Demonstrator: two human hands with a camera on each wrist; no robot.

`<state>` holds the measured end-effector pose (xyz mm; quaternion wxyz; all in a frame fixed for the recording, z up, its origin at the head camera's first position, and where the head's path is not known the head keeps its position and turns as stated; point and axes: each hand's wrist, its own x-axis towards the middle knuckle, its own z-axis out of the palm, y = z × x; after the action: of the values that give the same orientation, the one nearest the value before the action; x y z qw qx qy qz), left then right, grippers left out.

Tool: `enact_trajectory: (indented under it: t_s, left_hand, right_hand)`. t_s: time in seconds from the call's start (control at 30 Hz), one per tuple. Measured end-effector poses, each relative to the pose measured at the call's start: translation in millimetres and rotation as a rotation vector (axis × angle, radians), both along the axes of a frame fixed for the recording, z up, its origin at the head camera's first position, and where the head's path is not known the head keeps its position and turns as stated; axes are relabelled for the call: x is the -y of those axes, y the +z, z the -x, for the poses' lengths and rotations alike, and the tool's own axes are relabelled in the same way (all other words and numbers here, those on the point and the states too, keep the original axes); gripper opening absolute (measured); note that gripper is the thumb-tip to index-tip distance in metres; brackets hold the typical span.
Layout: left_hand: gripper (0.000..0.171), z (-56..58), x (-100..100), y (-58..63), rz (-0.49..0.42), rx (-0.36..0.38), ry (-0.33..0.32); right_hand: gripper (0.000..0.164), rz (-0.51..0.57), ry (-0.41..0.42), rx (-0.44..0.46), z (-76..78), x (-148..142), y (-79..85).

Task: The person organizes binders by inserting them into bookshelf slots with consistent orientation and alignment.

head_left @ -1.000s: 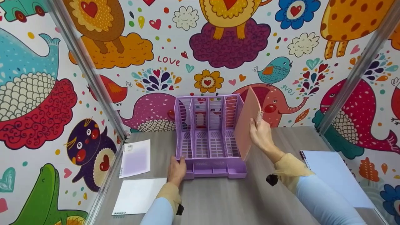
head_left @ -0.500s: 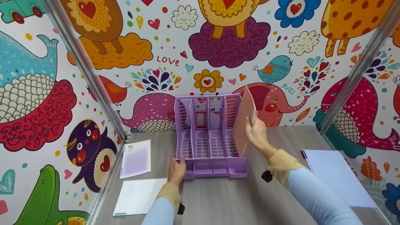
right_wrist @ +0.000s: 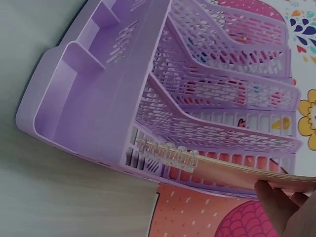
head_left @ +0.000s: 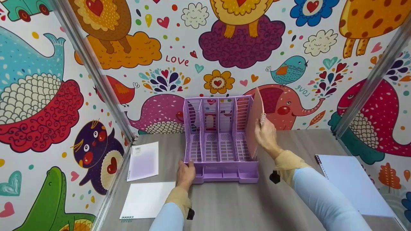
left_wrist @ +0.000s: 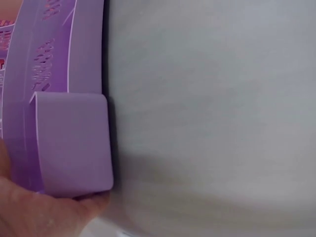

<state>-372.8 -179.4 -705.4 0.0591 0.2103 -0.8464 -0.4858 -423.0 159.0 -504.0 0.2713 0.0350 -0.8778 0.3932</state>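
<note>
A purple file organizer (head_left: 212,167) with upright slots and a small-item tray along its front stands on the table against the wall. My left hand (head_left: 185,173) holds its front left corner; in the left wrist view the fingers (left_wrist: 44,212) wrap the end of the front tray. My right hand (head_left: 267,136) grips a pink spiral notebook (head_left: 255,128) that stands upright at the organizer's rightmost slot. Seen from the right wrist, the notebook's clear plastic rings (right_wrist: 168,155) lie between the slot's walls, while part of its cover sticks out toward my fingers.
At the left lie a lilac spiral notebook (head_left: 143,162) and a white spiral notebook (head_left: 146,200). A larger pale blue notebook (head_left: 354,184) lies at the right. Patterned walls (head_left: 179,38) with metal corner posts (head_left: 93,67) enclose the grey table (head_left: 224,208).
My right hand has moved the pink notebook a little left relative to the organizer, from outside its right edge into the rightmost slot. My left hand keeps its hold on the corner.
</note>
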Motion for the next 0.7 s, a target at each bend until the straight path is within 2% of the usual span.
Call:
enact_trajectory:
  t_s: [0.1,0.23,0.4,0.7]
  left_hand:
    - [0.08,0.8,-1.0,-3.2,0.002,-0.013,-0.003]
    - [0.08,1.2,0.3,-5.6,-0.009,0.007,-0.004]
    - [0.079,2.9,0.8,-7.3,-0.031,-0.004,0.013]
    - [0.075,3.3,-0.3,-9.8,-0.031,-0.031,0.022]
  right_hand:
    - [0.021,-0.019,0.008,-0.01,3.5,-0.4,-5.0]
    - [0.024,-0.028,-0.001,0.033,6.1,-1.1,-11.5]
    - [0.027,-0.025,-0.019,0.059,9.0,-1.1,-24.5]
    - [0.033,-0.037,-0.019,0.038,13.9,-2.7,-48.5]
